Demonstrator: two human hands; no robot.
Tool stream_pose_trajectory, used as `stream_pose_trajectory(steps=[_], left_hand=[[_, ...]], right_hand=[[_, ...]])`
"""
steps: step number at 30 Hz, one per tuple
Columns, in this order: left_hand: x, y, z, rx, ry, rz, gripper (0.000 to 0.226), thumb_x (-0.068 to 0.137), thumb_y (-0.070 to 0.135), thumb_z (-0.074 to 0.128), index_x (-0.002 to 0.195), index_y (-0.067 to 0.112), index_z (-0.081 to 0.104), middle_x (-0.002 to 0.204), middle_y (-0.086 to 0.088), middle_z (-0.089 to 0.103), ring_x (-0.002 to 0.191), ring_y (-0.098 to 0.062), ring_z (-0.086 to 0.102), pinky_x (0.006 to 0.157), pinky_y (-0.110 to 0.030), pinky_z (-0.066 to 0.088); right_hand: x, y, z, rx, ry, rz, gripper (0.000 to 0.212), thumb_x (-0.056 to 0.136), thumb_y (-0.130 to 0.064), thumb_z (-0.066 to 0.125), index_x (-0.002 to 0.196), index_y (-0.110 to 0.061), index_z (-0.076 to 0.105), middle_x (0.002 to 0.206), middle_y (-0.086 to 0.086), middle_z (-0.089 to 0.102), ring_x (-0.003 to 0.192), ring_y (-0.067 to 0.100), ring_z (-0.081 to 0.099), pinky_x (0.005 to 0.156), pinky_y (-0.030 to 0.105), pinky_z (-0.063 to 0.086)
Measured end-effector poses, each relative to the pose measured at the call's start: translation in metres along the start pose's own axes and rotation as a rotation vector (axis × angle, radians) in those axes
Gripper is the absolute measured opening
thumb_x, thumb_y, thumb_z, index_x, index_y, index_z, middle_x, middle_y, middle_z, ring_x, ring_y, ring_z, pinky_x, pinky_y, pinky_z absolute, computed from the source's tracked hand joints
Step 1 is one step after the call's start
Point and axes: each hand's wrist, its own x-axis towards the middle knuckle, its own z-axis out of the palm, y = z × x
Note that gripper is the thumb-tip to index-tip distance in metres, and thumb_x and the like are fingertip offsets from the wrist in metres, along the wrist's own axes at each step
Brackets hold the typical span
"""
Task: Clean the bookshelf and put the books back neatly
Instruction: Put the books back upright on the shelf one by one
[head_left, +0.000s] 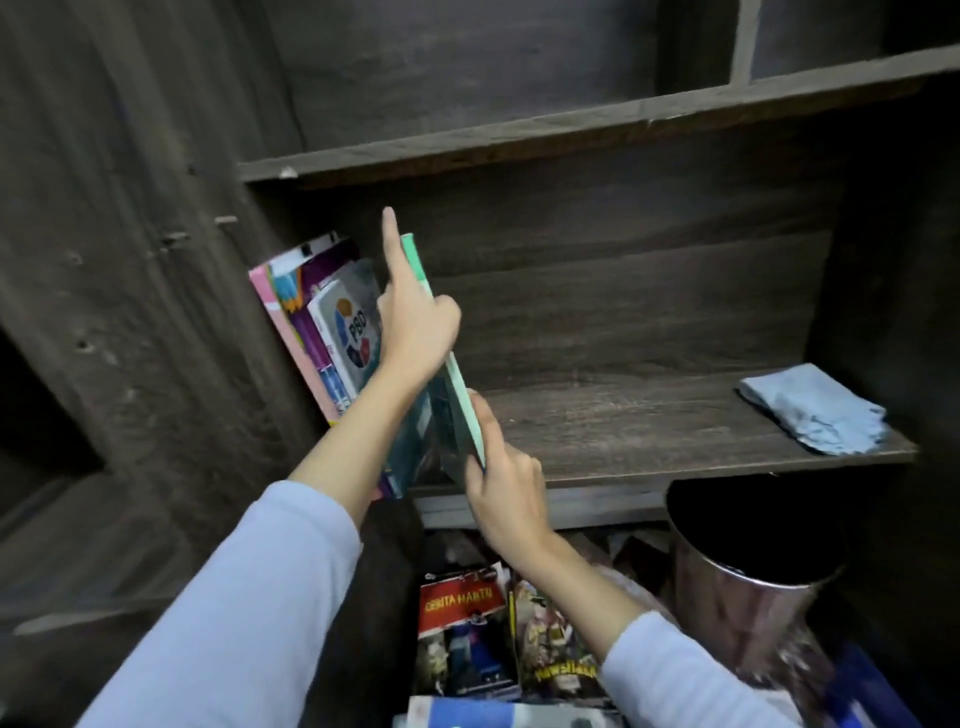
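A thin green-edged book (456, 371) stands tilted at the left end of the dark wooden shelf (649, 431). My left hand (413, 327) grips its upper part, index finger pointing straight up along the edge. My right hand (506, 483) holds its lower corner at the shelf's front edge. Left of it, several books (324, 322) lean against the shelf's side wall; the front one shows a "PSD" cover. A folded light blue cloth (815, 410) lies at the shelf's right end.
Below the shelf, a pile of books and magazines (467, 634) lies on the floor, one with a red cover. A shiny metal bin (753, 587) stands at the lower right. An upper shelf board (571, 124) runs above.
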Motion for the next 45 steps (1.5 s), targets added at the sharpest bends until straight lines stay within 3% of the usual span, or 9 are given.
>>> stream_pose_trajectory(steps=[2, 5, 11, 15, 23, 30, 34, 37, 45], left_hand=[[-0.002, -0.013, -0.014, -0.001, 0.053, 0.018, 0.085, 0.087, -0.007, 0.046, 0.15, 0.029, 0.004, 0.149, -0.01, 0.031, 0.095, -0.002, 0.054, 0.064, 0.0, 0.035], [-0.006, -0.031, -0.029, -0.029, 0.134, 0.092, 0.073, 0.084, -0.012, 0.043, 0.147, 0.015, 0.019, 0.129, -0.005, 0.042, 0.074, 0.024, 0.046, 0.064, 0.007, 0.031], [-0.012, -0.074, -0.043, 0.078, 0.229, 0.124, 0.064, 0.084, -0.002, 0.044, 0.142, 0.018, 0.026, 0.133, -0.002, 0.049, 0.113, -0.015, 0.054, 0.095, -0.023, 0.039], [-0.017, -0.094, -0.042, 0.286, 0.202, 0.137, 0.06, 0.087, 0.009, 0.046, 0.142, 0.02, 0.025, 0.125, -0.013, 0.058, 0.104, -0.034, 0.059, 0.084, -0.038, 0.044], [0.002, -0.115, -0.043, 0.668, 0.356, 0.299, 0.063, 0.077, 0.024, 0.057, 0.136, 0.008, 0.041, 0.145, -0.005, 0.04, 0.13, -0.027, 0.038, 0.098, -0.041, 0.031], [0.007, -0.131, -0.041, 0.839, 0.319, 0.31, 0.078, 0.086, 0.03, 0.054, 0.15, 0.013, 0.013, 0.156, -0.002, 0.02, 0.136, -0.025, 0.03, 0.103, -0.041, 0.03], [0.009, -0.14, -0.042, 0.89, 0.332, 0.34, 0.074, 0.087, 0.032, 0.052, 0.15, 0.013, 0.018, 0.156, -0.001, 0.022, 0.137, -0.023, 0.03, 0.102, -0.04, 0.032], [0.012, -0.145, -0.038, 0.905, 0.379, 0.356, 0.072, 0.084, 0.032, 0.054, 0.148, 0.014, 0.024, 0.153, -0.002, 0.03, 0.134, -0.023, 0.034, 0.1, -0.04, 0.035], [0.015, -0.149, -0.033, 1.003, 0.408, 0.327, 0.075, 0.084, 0.033, 0.052, 0.148, 0.012, 0.017, 0.153, -0.004, 0.028, 0.134, -0.022, 0.036, 0.101, -0.039, 0.038]], right_hand=[[0.002, 0.0, 0.015, -0.004, -0.039, -0.036, 0.075, 0.081, -0.01, 0.049, 0.149, -0.023, 0.022, 0.087, 0.02, 0.069, 0.065, 0.041, 0.063, 0.059, 0.044, 0.052], [0.006, -0.004, 0.033, -0.02, -0.155, -0.073, 0.084, 0.086, -0.008, 0.052, 0.149, -0.034, 0.003, 0.102, 0.022, 0.067, 0.074, 0.044, 0.064, 0.065, 0.047, 0.052], [0.016, -0.004, 0.058, -0.076, -0.457, -0.061, 0.072, 0.095, -0.013, 0.045, 0.151, -0.026, 0.001, 0.137, 0.018, 0.049, 0.097, 0.044, 0.061, 0.08, 0.048, 0.047], [0.017, 0.009, 0.083, 0.001, -0.6, -0.035, 0.071, 0.099, -0.021, 0.042, 0.15, -0.026, -0.006, 0.15, 0.017, 0.033, 0.114, 0.044, 0.054, 0.09, 0.045, 0.044], [0.039, 0.017, 0.106, 0.184, -0.655, 0.067, 0.077, 0.097, -0.012, 0.045, 0.149, -0.028, -0.008, 0.159, 0.007, 0.007, 0.136, 0.037, 0.033, 0.11, 0.043, 0.03], [0.054, 0.038, 0.109, 0.301, -0.809, 0.127, 0.114, 0.077, -0.006, 0.074, 0.148, -0.039, -0.009, 0.159, 0.002, 0.007, 0.143, 0.021, 0.019, 0.116, 0.036, 0.022], [0.059, 0.047, 0.107, 0.318, -0.823, 0.16, 0.118, 0.072, 0.005, 0.073, 0.145, -0.049, -0.002, 0.138, -0.001, 0.037, 0.1, 0.002, 0.048, 0.097, 0.031, 0.038], [0.059, 0.046, 0.108, 0.298, -0.803, 0.146, 0.117, 0.073, 0.003, 0.073, 0.145, -0.05, -0.002, 0.157, -0.002, 0.016, 0.134, 0.021, 0.032, 0.111, 0.04, 0.033], [0.048, 0.045, 0.116, 0.204, -0.748, 0.122, 0.108, 0.08, -0.002, 0.069, 0.147, -0.045, -0.004, 0.159, 0.0, 0.011, 0.138, 0.022, 0.029, 0.114, 0.048, 0.028]])
